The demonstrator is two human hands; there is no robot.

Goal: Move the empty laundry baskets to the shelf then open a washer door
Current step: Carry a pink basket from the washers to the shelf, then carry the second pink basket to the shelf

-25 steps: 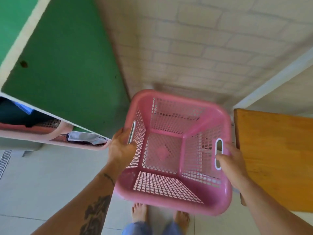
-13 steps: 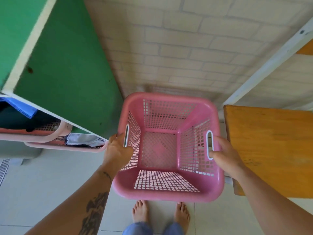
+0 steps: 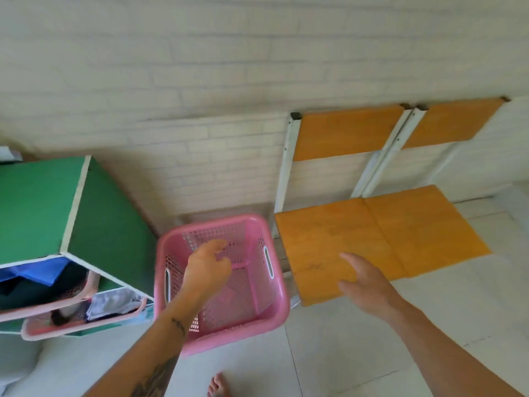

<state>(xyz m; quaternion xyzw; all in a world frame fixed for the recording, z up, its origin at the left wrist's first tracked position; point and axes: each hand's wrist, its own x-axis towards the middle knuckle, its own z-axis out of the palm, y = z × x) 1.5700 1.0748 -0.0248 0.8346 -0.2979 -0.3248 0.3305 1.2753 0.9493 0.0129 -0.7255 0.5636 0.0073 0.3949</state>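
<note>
An empty pink laundry basket [image 3: 252,308] stands on the tiled floor between the green shelf unit [image 3: 108,239] and a pair of orange chairs. My left hand [image 3: 207,269] hovers over the basket's opening with loosely curled fingers, holding nothing. Above the near chair seat, to the basket's right, my right hand [image 3: 365,283] is spread flat and empty. Neither hand touches the basket. No washer is in view.
The green shelf unit holds two pink baskets [image 3: 71,319] with clothes in its lower compartments. Two orange chairs [image 3: 372,239] with white frames stand against the white brick wall [image 3: 229,81]. One bare foot [image 3: 219,385] shows on the floor tiles below.
Both hands have let go of the pink basket's handles; it has gone down from waist height onto the floor by the wall. The view has lifted and pulled back.
</note>
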